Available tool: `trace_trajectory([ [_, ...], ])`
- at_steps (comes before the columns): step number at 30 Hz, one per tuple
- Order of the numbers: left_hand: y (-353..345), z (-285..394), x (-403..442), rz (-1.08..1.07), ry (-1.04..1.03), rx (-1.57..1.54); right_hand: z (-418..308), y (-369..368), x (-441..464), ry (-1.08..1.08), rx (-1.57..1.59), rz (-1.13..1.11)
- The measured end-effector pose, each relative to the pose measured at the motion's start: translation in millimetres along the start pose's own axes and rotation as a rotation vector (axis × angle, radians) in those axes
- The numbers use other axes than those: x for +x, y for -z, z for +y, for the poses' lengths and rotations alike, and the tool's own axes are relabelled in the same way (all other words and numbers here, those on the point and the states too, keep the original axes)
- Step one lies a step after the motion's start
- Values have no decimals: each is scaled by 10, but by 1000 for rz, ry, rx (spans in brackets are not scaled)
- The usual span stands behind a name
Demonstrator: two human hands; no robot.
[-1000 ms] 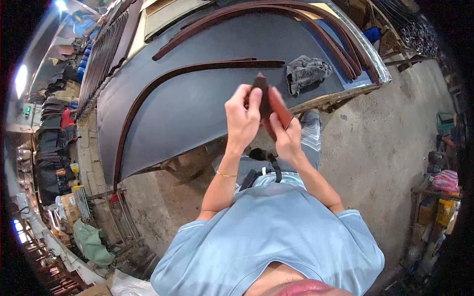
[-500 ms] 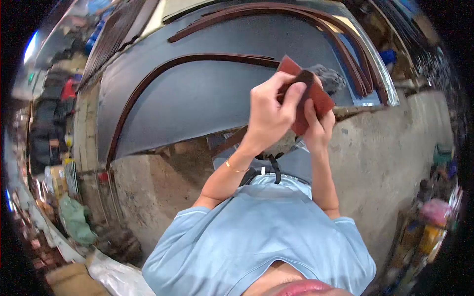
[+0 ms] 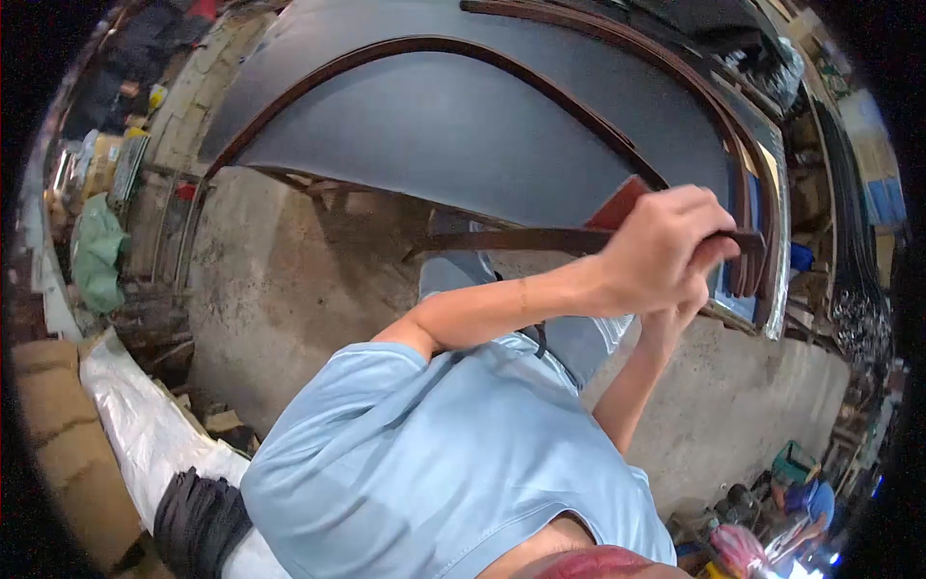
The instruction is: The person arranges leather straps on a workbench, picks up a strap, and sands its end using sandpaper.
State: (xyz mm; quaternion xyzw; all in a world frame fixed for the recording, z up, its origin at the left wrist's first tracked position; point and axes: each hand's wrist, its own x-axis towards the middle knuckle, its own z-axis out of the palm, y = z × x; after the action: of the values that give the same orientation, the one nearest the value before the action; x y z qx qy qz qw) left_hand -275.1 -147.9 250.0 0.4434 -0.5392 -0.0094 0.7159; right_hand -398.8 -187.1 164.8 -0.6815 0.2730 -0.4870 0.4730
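A long dark brown strip (image 3: 521, 239) crosses in front of the body, one end low at the left and the other past my hands at the right. My left hand (image 3: 666, 246), a thin bracelet on its wrist, is closed around this strip near its right end. Close beneath it is my right hand (image 3: 683, 301), largely covered by the left; its curled fingers grip something I cannot make out. A flat red-brown piece (image 3: 617, 205) sticks up behind the strip, beside my left hand. Its lower part is hidden.
A dark table (image 3: 415, 125) carries a curved brown strip (image 3: 328, 69) and a bundle of curved strips (image 3: 666, 66) at its right side. Concrete floor (image 3: 280, 318) shows below. Black material (image 3: 201, 526) lies on white sheeting (image 3: 145, 415) at lower left. Another person (image 3: 818, 502) is at lower right.
The view has turned right. Both hands have moved right, the left now across the right. The long strip now stretches leftward from them, and the red-brown piece shows less.
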Motion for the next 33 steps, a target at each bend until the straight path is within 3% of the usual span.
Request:
trace_trajectory([
  [2, 215, 52, 75, 43, 32, 29, 113, 175, 130, -237, 77, -109],
  [4, 427, 88, 163, 38, 82, 36, 305, 194, 319, -156, 226, -17],
  [6, 552, 171, 205, -20, 249, -93, 637, 301, 563, -304, 303, 139],
  [8, 562, 153, 240, -29, 180, -128, 1306, 539, 815, -391, 309, 312],
  [9, 530, 151, 236, -29, 175, -138, 1639, 693, 935, -323, -60, 296],
  [10, 500, 136, 220, -41, 202, -151, 1465, 693, 965, -252, -642, 215],
  [12, 486, 126, 183, -77, 284, -152, 1707, 858, 1022, 295, -1277, 402],
  [14, 454, 94, 175, -40, 232, -126, 961, 620, 959, 20, -704, 406],
  [16, 409, 69, 207, -38, 177, -51, 84, 340, 778, -86, 197, 123],
  [18, 300, -10, 149, -126, 150, -32, -123, 354, 637, 63, 397, -114],
  [20, 150, -5, 73, -93, 255, -137, -415, 175, 600, 169, 200, -105],
  [22, 109, -65, -7, -101, 196, -114, -543, 199, 609, 111, -59, -76],
  [25, 231, -83, -160, -77, 246, -112, -589, 235, 631, -8, 30, 17],
  [26, 319, -126, -265, -77, 253, -103, -580, 287, 758, 80, -14, 171],
  [27, 446, -183, -394, -166, 194, 30, -682, 432, 824, -16, 167, 307],
  [28, 578, -258, -553, -260, 135, 162, -722, 733, 948, 74, 88, 363],
  [29, 690, -370, -812, -322, 225, 221, -625, 1244, 1164, 192, 99, 450],
  [30, 822, -504, -1138, -382, 315, 280, -711, 1593, 1275, 338, -130, 552],
  [32, 1276, -790, -1797, -394, 300, 519, -466, 2993, 1553, 411, -87, 541],
  [33, 1599, -884, -2105, -363, 360, 578, -215, 4088, 1747, 321, -82, 599],
])
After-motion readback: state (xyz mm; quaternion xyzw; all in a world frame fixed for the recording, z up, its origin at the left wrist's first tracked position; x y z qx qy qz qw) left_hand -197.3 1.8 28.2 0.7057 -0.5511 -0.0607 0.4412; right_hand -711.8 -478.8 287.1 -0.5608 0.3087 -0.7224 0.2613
